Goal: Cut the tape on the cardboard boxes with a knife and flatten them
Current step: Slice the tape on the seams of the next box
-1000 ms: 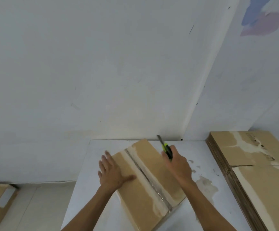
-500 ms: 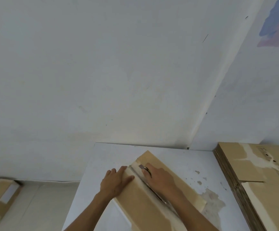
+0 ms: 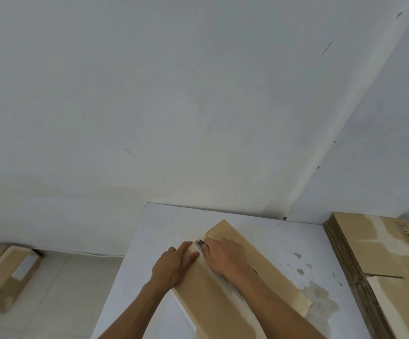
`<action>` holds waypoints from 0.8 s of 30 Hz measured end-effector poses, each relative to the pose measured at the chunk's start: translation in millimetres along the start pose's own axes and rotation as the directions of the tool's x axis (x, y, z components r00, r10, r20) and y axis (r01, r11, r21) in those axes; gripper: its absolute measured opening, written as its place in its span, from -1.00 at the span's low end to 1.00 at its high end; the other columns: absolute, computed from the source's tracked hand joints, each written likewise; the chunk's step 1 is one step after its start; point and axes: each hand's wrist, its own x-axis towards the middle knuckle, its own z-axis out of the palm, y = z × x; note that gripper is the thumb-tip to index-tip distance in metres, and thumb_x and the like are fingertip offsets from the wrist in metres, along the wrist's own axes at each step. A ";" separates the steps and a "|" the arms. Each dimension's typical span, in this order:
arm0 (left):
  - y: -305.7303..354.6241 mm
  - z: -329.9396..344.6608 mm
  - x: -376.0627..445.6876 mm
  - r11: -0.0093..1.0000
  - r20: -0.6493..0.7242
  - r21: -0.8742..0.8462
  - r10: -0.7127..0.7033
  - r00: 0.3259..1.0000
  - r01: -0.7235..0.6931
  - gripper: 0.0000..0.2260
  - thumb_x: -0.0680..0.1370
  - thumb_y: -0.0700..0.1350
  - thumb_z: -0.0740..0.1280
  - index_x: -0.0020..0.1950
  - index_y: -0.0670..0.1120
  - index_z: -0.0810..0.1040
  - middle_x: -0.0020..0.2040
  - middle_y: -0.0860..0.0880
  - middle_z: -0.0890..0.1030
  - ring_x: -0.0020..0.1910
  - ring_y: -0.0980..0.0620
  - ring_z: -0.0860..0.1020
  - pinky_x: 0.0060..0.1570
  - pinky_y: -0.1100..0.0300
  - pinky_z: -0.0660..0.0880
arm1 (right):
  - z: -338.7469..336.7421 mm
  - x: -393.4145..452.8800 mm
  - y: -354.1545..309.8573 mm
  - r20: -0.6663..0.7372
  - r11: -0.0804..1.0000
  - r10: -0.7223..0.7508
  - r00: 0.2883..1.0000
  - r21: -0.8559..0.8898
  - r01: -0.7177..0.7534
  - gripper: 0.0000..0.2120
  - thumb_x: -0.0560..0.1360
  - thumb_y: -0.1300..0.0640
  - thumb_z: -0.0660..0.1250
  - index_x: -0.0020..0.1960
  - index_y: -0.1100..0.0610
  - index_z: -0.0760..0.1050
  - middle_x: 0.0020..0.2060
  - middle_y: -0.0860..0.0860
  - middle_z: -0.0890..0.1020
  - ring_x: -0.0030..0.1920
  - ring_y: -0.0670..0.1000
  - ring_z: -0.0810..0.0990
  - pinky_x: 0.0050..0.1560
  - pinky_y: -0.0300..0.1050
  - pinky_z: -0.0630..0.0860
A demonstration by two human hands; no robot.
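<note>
A brown cardboard box (image 3: 267,272) lies on the white table (image 3: 159,228), its taped centre seam (image 3: 225,282) running from far left to near right. My left hand (image 3: 174,264) lies flat on the box's left flap, fingers straight, just left of the seam. My right hand (image 3: 225,255) grips the knife (image 3: 201,243), whose blade tip shows at the seam near the box's far end. The knife's handle is hidden inside my fist.
A tall stack of flattened cardboard (image 3: 381,260) sits on the table's right side. Another cardboard box (image 3: 1,275) lies on the tiled floor at the left. White walls meet in a corner behind the table. Stains mark the tabletop right of the box.
One second ago my right hand held the knife up beyond the box's far edge. It has come down onto the seam. My left hand slid closer to the seam.
</note>
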 end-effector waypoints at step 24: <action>-1.0 3.2 -2.9 0.999 -0.052 0.028 0.028 0.998 -0.027 -0.55 0.64 0.37 -0.05 0.51 0.33 0.24 0.10 -0.01 0.53 0.12 -0.04 0.55 0.10 0.02 0.53 | 0.3 1.4 -9.4 0.014 0.979 -0.056 0.998 -0.195 0.058 -0.72 0.73 0.11 0.05 0.35 0.11 0.43 0.10 0.10 0.64 0.01 0.15 0.65 -0.18 -0.02 0.36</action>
